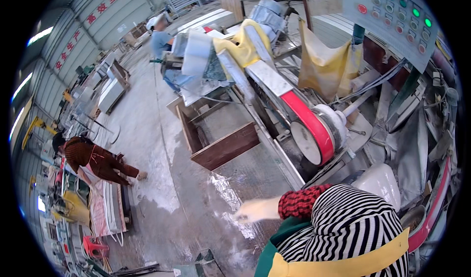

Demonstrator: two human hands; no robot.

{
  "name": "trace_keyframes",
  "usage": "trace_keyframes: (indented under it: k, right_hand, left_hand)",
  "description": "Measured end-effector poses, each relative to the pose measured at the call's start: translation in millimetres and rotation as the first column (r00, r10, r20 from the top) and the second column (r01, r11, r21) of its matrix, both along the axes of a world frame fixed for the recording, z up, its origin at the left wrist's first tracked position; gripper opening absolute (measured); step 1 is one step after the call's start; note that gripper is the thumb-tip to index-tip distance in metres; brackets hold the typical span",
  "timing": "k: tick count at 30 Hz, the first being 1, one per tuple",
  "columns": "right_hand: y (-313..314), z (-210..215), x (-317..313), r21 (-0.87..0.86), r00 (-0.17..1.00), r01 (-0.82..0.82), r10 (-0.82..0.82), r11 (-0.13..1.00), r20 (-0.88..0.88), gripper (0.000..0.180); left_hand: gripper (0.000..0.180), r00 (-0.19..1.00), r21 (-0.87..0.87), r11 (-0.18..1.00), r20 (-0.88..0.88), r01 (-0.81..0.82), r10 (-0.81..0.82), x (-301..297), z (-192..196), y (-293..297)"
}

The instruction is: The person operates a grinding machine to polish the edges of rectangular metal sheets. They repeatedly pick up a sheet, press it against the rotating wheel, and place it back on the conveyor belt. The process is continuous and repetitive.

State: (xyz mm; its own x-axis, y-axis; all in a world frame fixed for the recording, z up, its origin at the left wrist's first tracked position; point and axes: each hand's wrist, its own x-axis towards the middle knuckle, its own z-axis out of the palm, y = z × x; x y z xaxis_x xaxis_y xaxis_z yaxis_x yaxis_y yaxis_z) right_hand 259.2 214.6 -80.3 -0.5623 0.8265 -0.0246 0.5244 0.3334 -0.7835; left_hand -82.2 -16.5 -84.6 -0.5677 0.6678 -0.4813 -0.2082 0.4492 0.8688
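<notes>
My right hand (249, 211) reaches leftward in front of me, above the wet concrete floor, its wrist in a red-and-black checked cuff (301, 202). The fingers are smeared by motion, so I cannot tell whether they are open or closed. No held thing shows at it. Nearest beyond it is a brown open-topped wooden frame (225, 147) on the floor. To its right stands a machine with a red belt guard (311, 125) around a pale wheel. My left hand is out of view.
A control panel (392, 19) with lit green and red buttons stands at upper right. A yellow sheet (245, 44) drapes the machine. One person (98, 159) bends over a bench at left; another person (162, 41) stands farther back. A red stool (95, 247) is at lower left.
</notes>
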Motion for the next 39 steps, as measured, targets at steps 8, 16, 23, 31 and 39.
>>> trace_keyframes:
  k: [8,16,23,31,39]
  right_hand:
    - [40,82,230,0.341,0.704,0.687,-0.703,0.641,-0.099,0.029]
    - [69,8,391,0.630,0.369,0.604,-0.872,0.488,0.322,0.094]
    - [113,32,384,0.559,0.367,0.550,-0.781,0.620,0.506,0.102]
    - [144,-9,386,0.751,0.189,0.499,-0.900,0.432,0.392,0.070]
    - [123,-24,384,0.846,0.148,0.330,-0.908,0.418,0.391,0.063]
  left_hand:
    - [0.051,0.877,-0.117,0.874,-0.045,0.472,-0.479,70,10,21]
    - [0.046,0.898,-0.160,0.885,0.031,0.438,-0.439,109,-15,36]
    - [0.041,0.876,-0.067,0.907,-0.236,0.416,-0.420,131,-2,-5]
    - [0.035,0.988,0.001,0.988,-0.029,0.155,-0.155,136,-56,-55]
    - [0.043,0.988,-0.169,0.975,-0.035,0.142,-0.150,127,-85,-52]
